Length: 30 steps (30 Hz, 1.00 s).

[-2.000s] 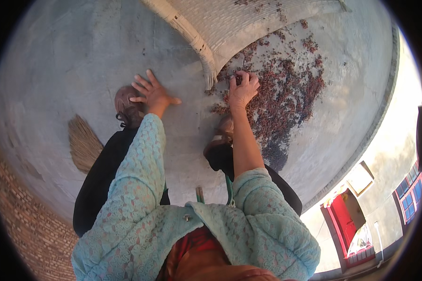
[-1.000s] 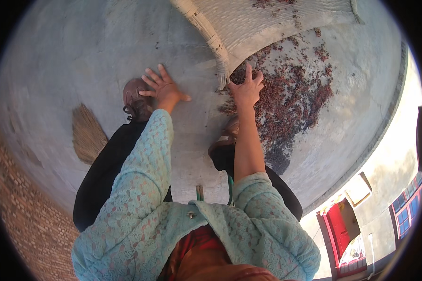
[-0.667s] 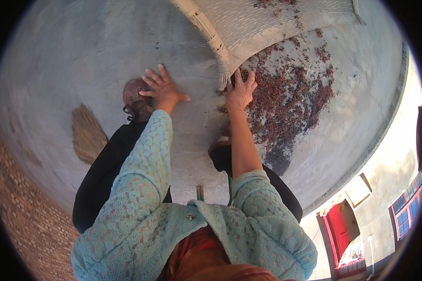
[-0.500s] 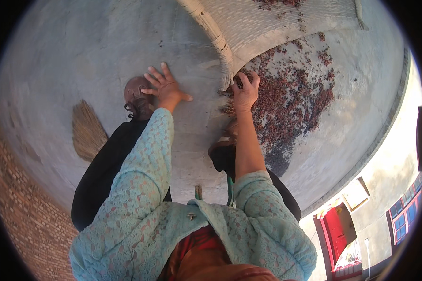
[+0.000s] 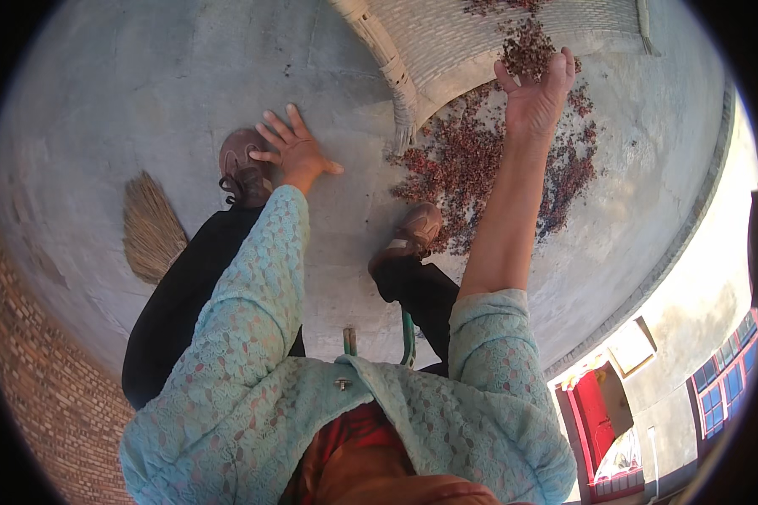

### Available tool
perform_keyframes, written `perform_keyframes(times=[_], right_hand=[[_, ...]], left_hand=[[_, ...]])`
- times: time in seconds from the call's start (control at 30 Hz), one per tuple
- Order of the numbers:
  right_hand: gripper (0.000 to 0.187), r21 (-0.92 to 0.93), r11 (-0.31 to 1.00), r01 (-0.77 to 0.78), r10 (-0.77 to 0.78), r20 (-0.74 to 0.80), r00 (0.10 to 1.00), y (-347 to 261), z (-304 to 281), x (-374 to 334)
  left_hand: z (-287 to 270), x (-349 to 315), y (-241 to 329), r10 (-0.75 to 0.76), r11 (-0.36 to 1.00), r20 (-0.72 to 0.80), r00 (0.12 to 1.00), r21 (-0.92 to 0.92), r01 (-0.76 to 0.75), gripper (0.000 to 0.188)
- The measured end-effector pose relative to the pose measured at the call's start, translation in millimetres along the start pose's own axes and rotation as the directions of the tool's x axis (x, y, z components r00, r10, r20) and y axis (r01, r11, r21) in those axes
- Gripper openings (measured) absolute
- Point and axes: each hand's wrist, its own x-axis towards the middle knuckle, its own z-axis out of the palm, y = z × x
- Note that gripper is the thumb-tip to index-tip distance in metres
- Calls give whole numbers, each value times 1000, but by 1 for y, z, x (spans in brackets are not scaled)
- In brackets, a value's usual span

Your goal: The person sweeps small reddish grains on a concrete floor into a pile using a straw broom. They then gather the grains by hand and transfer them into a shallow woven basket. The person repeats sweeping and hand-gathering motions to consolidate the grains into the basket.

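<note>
My right hand (image 5: pixel 535 108) reaches far out over the near edge of a pale woven winnowing tray (image 5: pixel 446 63). Its thumb and fingers are apart. Just beyond the fingertips is a cluster of small reddish-brown, peppercorn-like pods (image 5: pixel 526 46), on or above the tray; whether some still touch the palm is hidden. More of these pods (image 5: pixel 467 164) lie loosely heaped on the concrete under my right forearm. My left hand (image 5: pixel 299 156) is spread, holding nothing, beside my left shoe (image 5: pixel 242 156).
A straw broom head (image 5: pixel 152 227) rests on the concrete floor (image 5: pixel 185 93) left of my leg. My right shoe (image 5: pixel 419 223) touches the pile's near edge. Green metal legs (image 5: pixel 408 337) show beneath me. A brick surface (image 5: pixel 50 396) lies lower left, a red door (image 5: pixel 594 412) lower right.
My right hand has moved from the pile's left edge, far and right, to the tray, its fingers opening. A cluster of pods now shows beyond it. The left hand stays nearly still.
</note>
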Motion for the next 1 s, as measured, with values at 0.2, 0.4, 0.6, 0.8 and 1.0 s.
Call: perform_keyframes(times=[0.2, 0.4, 0.6, 0.8, 1.0], right_hand=[[64, -786, 587, -194, -49, -273, 961, 41, -141, 18], [59, -862, 110, -495, -111, -505, 856, 93, -174, -64], [30, -993, -46, -107, -164, -98, 982, 124, -107, -92], [41, -995, -70, 71, -81, 76, 994, 145, -81, -142], [101, -989, -132, -70, -11, -69, 998, 105, -88, -200]], left_hand=[[3, -1, 3, 16, 1000, 4, 1000, -12, -16, 162], [2, 0, -1, 33, 999, -19, 999, 6, -33, 162], [5, 4, 2, -32, 999, -34, 999, 15, 32, 168], [-1, -2, 6, -11, 999, 8, 1000, 50, 10, 162], [5, 3, -3, 14, 1000, -13, 1000, -10, -14, 165]])
